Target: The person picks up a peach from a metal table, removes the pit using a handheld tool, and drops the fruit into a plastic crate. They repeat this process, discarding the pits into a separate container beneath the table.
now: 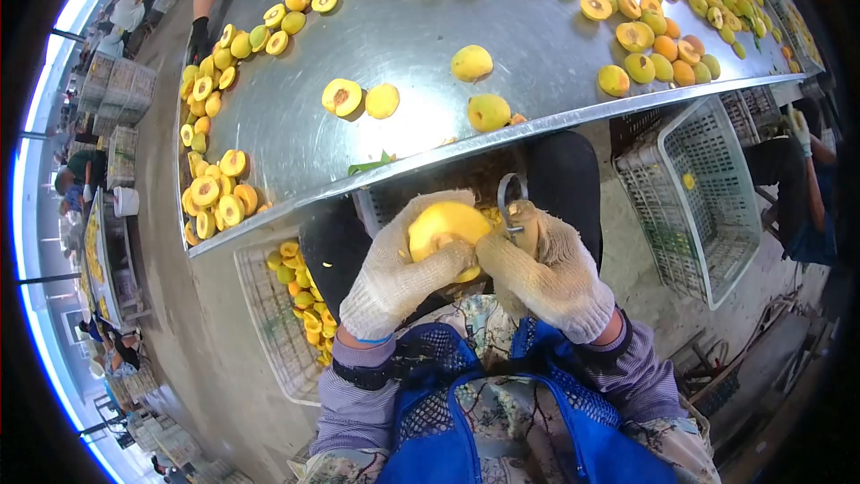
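Here, a yellow peach (445, 231) is cupped in the gloved left hand (399, 269), the fingers curled closed around its lower side, just below the edge of the metal table (394, 45). A looped metal pitting tool (511, 202) is gripped in the closed, gloved right hand (546, 269), pressed against the peach's right side. Whole and halved peaches (342, 97) are scattered over the table, and a plastic crate (694, 197) is seen to the right.

Both hands are covered by cream-white knitted work gloves, left hand (394, 271) and right hand (548, 273), the left cuff edged with a thin blue band. Sleeves are purple-grey with fine stripes and dark bands near the wrists. A bright blue mesh-panelled apron overlies a floral-patterned garment.
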Motion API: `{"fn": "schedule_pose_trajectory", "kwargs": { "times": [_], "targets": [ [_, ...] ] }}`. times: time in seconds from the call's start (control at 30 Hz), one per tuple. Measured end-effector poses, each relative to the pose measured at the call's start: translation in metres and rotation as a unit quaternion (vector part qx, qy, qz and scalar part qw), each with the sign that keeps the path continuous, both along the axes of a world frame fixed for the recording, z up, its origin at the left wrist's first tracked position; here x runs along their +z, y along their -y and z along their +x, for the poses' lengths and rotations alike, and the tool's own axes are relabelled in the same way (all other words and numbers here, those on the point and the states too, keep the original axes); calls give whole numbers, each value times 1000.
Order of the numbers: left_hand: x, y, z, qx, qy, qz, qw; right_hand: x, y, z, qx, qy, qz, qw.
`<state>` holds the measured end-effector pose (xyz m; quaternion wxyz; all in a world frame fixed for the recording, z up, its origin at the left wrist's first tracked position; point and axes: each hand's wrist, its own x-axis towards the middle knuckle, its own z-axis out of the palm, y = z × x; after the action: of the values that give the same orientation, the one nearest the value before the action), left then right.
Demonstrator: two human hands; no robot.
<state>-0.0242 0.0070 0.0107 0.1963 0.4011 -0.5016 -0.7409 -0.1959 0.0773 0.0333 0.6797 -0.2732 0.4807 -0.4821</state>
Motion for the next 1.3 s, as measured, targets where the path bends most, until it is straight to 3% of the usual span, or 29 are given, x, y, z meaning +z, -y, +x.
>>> {"fn": "schedule_pose_trajectory", "kwargs": {
  "times": [0.03,0.1,0.17,0.27,0.33,0.63,0.7,0.77,0.83,0.9,0.93,1.0,1.1,1.2,1.27,1.3],
  "targets": [
    [-1,-1,-1,2,1,1,1000,0,-1,1,5,-7,8,1000],
    [-4,-5,-8,121,-98,14,988,1,-2,3,14,-13,16,1000],
    [-5,-4,-14,150,-160,58,974,5,-2,5,147,-164,-6,975],
    [-19,-5,-18,199,-292,65,933,-2,-1,7,178,-232,-27,956],
    [-23,-5,-20,204,-291,45,934,-2,0,7,205,-274,-21,939],
    [-14,-20,-32,253,-266,-72,927,-14,-5,13,127,-311,-56,940],
    [-14,-23,-35,252,-275,-92,923,-9,-3,12,159,-315,-12,936],
    [-10,-27,-38,244,-208,-202,926,-16,-6,14,143,-314,-41,938],
    [-6,-24,-32,211,-182,-210,937,-17,-7,13,129,-313,-69,938],
    [-1,-21,-27,177,-158,-218,947,-10,-5,7,205,-74,35,975],
    [3,-20,-27,167,-147,-209,952,-9,-5,5,204,-74,37,975],
    [8,-19,-26,157,-135,-201,958,-6,-5,3,215,56,46,974],
    [18,-16,-26,146,-63,-295,942,-2,0,-8,282,132,94,946],
    [24,-3,-23,69,-16,-197,978,-10,-5,-9,276,207,103,933],
    [6,1,-26,73,-77,-475,874,-15,-8,-9,290,219,94,927],
    [6,-1,-26,72,-77,-475,874,-18,-9,-9,302,230,84,921]
  ]
}}
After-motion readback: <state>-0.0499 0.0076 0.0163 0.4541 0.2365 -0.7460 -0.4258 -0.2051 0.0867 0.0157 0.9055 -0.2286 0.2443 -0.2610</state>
